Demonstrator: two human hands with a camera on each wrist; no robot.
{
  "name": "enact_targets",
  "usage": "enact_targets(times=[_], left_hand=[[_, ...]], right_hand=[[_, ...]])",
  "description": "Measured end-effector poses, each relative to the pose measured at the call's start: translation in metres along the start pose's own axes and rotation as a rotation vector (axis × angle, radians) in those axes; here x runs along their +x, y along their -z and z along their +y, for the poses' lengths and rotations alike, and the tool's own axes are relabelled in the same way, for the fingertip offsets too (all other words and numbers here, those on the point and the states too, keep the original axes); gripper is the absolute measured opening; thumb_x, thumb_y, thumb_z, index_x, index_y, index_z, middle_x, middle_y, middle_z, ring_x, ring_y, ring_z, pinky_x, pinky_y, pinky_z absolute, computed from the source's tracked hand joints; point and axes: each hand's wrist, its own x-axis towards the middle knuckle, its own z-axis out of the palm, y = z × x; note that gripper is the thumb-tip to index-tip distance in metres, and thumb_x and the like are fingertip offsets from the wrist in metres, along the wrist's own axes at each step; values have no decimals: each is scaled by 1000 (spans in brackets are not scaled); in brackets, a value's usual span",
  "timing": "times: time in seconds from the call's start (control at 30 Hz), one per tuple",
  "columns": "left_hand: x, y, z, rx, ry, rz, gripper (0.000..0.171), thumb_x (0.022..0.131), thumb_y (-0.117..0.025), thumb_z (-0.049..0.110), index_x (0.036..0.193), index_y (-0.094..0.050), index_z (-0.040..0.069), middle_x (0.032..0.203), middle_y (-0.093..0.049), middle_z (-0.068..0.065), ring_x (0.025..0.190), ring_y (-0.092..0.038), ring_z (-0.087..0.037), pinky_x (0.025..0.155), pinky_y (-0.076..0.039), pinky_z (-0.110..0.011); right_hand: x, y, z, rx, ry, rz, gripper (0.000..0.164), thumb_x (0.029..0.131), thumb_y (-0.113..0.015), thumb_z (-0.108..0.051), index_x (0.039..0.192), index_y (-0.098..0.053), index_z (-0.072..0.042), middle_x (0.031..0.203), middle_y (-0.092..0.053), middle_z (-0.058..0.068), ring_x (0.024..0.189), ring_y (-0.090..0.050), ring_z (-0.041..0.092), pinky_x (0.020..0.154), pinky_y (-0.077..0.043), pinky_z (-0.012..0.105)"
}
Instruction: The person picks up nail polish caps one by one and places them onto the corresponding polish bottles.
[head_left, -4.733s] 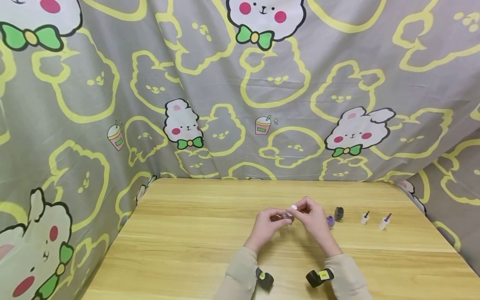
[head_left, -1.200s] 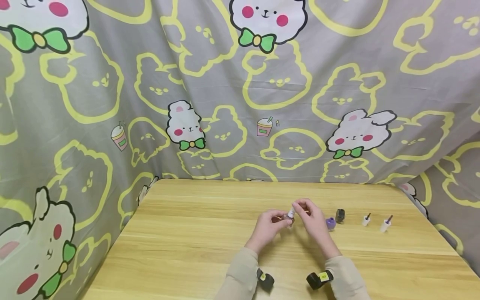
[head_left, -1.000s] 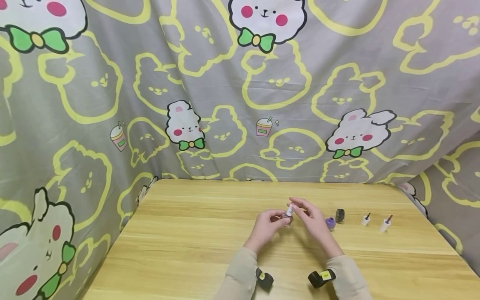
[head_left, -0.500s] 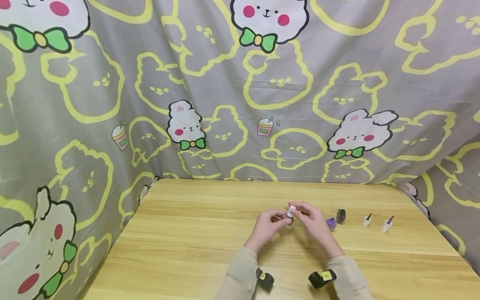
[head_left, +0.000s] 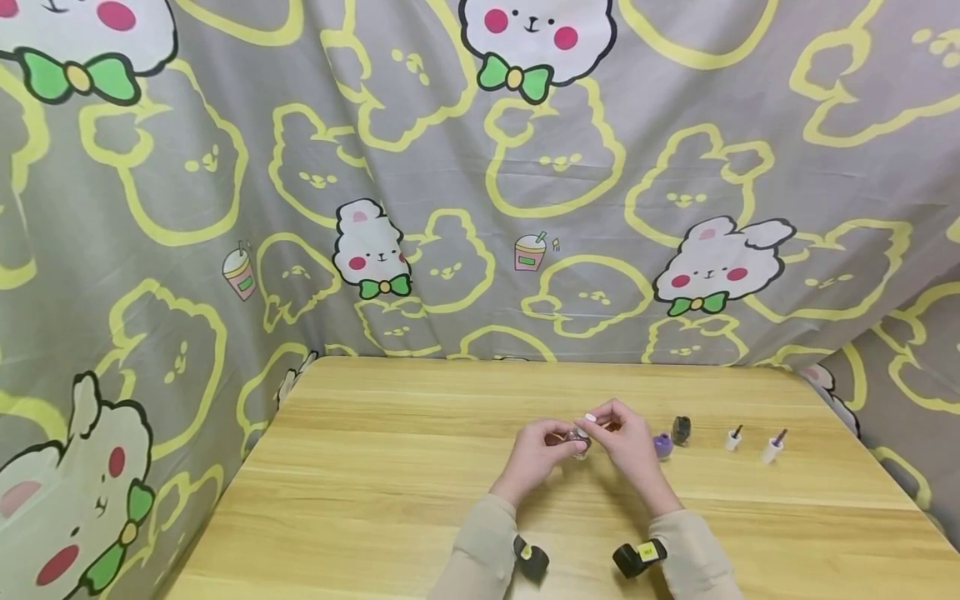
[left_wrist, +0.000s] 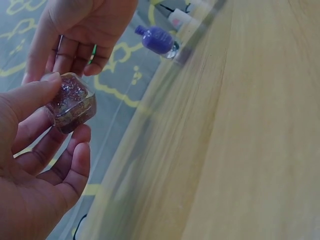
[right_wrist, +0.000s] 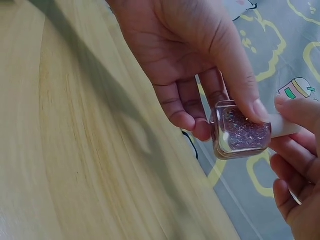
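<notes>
My left hand grips a small square nail polish bottle by its body, thumb on the near side. The clear bottle has pinkish-purple glitter inside. Its white cap is on the neck, pinched between the thumb and fingers of my right hand. In the left wrist view the bottle's base faces the camera and the cap is hidden. Both hands are held above the table, close together.
Right of my hands stand an uncapped purple polish bottle and a dark one. Farther right, two white caps stand with their brushes pointing up. A patterned curtain hangs behind the wooden table.
My right fingers have shifted and turned around the cap, which showed more of its white side about a second ago and is mostly covered now. My left hand keeps holding the bottle.
</notes>
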Motion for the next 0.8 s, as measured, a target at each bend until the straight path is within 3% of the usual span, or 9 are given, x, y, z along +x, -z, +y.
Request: enact_targets(times=[0.37, 0.63, 0.8], left_hand=[[0, -1, 3, -3, 13, 1, 22, 84, -76, 23, 98, -74, 6, 96, -72, -5, 76, -62, -6, 67, -50, -17], [2, 3, 4, -49, 25, 10, 26, 87, -73, 26, 106, -74, 7, 101, -73, -5, 80, -63, -2, 71, -52, -18], [2, 5, 4, -72, 35, 11, 27, 88, -72, 26, 108, -74, 8, 102, -73, -5, 81, -64, -1, 73, -52, -18]], right_hand=[[0, -2, 2, 16, -48, 36, 22, 79, -81, -16, 84, -64, -4, 72, -66, 1, 63, -55, 3, 60, -47, 20], [0, 0, 1, 73, 2, -54, 35, 97, -61, -25, 124, -62, -3, 110, -70, 16, 93, -58, -8, 82, -48, 14], [0, 2, 2, 130, 71, -148, 35, 99, -56, -17, 131, -58, -2, 121, -67, 20, 97, -59, -8, 81, -49, 16]])
